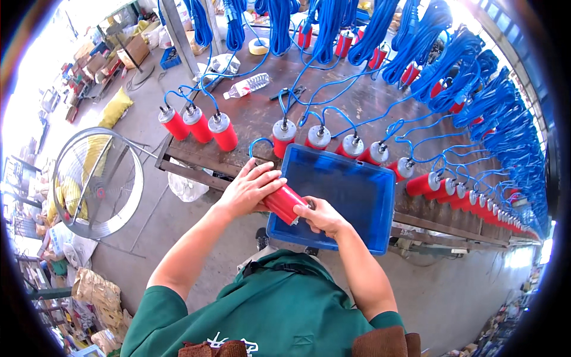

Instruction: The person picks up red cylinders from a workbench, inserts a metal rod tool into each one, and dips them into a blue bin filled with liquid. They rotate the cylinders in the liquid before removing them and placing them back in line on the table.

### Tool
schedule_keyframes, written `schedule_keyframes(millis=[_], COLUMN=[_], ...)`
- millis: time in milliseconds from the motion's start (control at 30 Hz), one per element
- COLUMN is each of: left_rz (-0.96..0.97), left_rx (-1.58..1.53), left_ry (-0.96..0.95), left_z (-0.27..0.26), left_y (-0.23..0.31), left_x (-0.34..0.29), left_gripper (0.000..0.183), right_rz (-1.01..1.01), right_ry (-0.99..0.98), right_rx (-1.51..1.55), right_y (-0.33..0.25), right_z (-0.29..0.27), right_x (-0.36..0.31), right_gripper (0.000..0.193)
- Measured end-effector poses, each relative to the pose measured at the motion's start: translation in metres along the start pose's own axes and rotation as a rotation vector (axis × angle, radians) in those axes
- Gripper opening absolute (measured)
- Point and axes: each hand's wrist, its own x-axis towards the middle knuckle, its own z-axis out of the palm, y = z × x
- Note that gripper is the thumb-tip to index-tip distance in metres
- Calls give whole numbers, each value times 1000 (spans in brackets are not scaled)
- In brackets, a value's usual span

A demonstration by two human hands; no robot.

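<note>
Both hands hold a red cylinder (284, 201) with a metal end, tilted over the left side of a blue plastic tray (389, 202). My left hand (253, 185) lies across its upper end, fingers over the top; the underside of that grip is hidden. My right hand (324, 215) grasps the lower end, thumb and fingers closed round its rim. Near my left hand a short blue cable (257, 141) curves up, its lower end hidden. Just beyond the tray, a red cylinder with a grey metal cap (284, 131) stands upright on the table.
The brown table (256, 113) carries more red cylinders (223, 132) in a row, with blue cables running to coiled bundles (428, 35) hanging behind. A plastic bottle (247, 86), a tape roll (259, 46) and pliers (288, 93) lie there. A large fan (98, 183) stands at left.
</note>
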Motion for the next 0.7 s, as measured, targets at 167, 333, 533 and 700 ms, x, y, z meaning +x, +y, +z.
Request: schedule_keyframes(millis=[167,333,533,700], left_rz=[-481,-1192,-1336,-989], left_rx=[-117,-1527,-1573,-1481], left_ry=[393,305,377,496], left_z=[7,48,18,-13], left_y=[10,3,11,-32], left_x=[-32,-37,1,-18], left_gripper=[111,98,82,71], right_rz=[-61,-133,-279,-355], right_ry=[34,68,184,308], right_rx=[78,-59,-359,-232], right_y=[-3,9,-7,-19], right_z=[5,4,26,22], right_x=[-3,6,-2,-12], right_gripper=[94,96,94,62])
